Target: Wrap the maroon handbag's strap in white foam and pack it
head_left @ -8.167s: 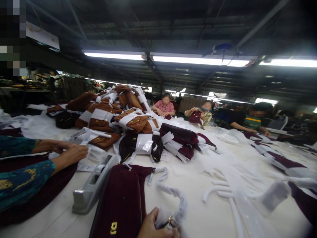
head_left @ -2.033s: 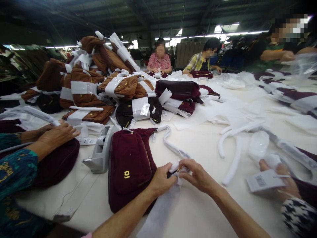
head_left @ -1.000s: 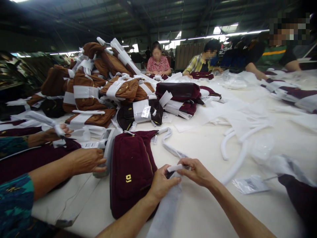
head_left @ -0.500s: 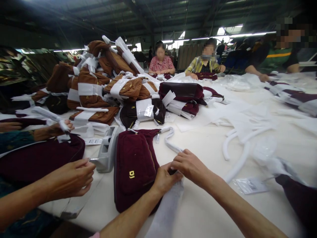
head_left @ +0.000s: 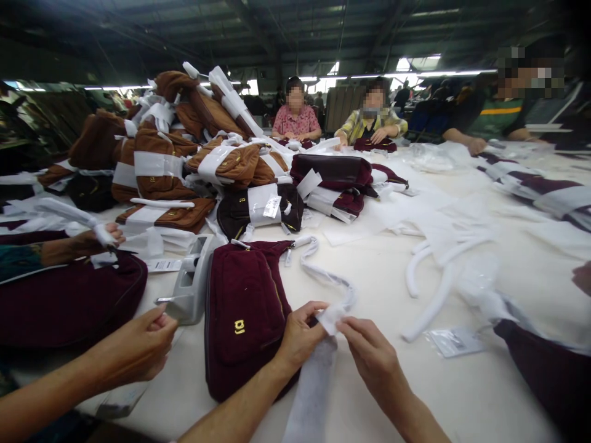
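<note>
A maroon handbag with gold letters on its front lies on the table in front of me. Its strap, wound in white wrapping paper, curves from the top right corner down to my hands. My left hand closes round the strap beside the bag's right edge. Between finger and thumb, my right hand pinches the loose end of the white wrapping paper. A long white strip hangs from under my left hand toward the table's near edge.
A grey tape dispenser stands left of the bag, with a co-worker's hand near it. Brown bags are heaped behind. White foam tubes and a small clear packet lie right. Several people sit across the table.
My right hand has moved down and right, drawing out the paper end. My left hand still grips the strap. The view has shifted slightly.
</note>
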{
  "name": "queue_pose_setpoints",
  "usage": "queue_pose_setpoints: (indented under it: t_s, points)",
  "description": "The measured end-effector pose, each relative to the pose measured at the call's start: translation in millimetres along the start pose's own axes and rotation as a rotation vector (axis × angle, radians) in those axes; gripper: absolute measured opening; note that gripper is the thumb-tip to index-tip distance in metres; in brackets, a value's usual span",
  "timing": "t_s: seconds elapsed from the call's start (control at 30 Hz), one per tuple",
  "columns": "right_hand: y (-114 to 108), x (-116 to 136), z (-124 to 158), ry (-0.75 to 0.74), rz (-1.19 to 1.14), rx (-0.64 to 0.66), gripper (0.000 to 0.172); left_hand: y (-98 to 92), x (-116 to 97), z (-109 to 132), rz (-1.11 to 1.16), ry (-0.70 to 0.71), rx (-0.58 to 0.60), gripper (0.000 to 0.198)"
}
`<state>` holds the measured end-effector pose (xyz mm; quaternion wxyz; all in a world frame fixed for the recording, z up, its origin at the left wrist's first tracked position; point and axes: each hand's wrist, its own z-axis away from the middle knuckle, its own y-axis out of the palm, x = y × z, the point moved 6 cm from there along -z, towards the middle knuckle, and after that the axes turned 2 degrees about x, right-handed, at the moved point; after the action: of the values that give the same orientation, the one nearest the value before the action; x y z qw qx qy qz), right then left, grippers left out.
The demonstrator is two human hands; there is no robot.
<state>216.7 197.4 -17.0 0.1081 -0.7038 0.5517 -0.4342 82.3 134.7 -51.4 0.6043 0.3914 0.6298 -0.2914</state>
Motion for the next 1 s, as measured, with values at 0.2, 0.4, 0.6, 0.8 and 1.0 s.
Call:
queue_pose_setpoints:
  t_s: [0.2, 0.4, 0.6, 0.8, 1.0]
  points:
    - [38, -37, 17, 0.946, -0.778, -0.158, 0.042, -1.7, 11, -5, 0.164, -0.068, 0.042, 0.03]
    - [59, -37, -8, 1.023, -0.884, -0.318, 0.039, 2.3, 6, -4, 0.078, -0.061, 0.116, 0.041]
    - [67, -51, -11, 1.057, -0.869, -0.342, 0.031, -2.0, 2, 0, -0.272, 0.055, 0.025, 0.044]
    - [50, -52, -20, 1.1, -1.086, 0.023, 0.043, -3.4, 0, -2, -0.301, 0.043, 0.022, 0.043]
    - [33, -52, -36, 0.944, -0.915, 0.06, 0.045, 3.3, -2, 3, -0.412, 0.142, 0.089, 0.042]
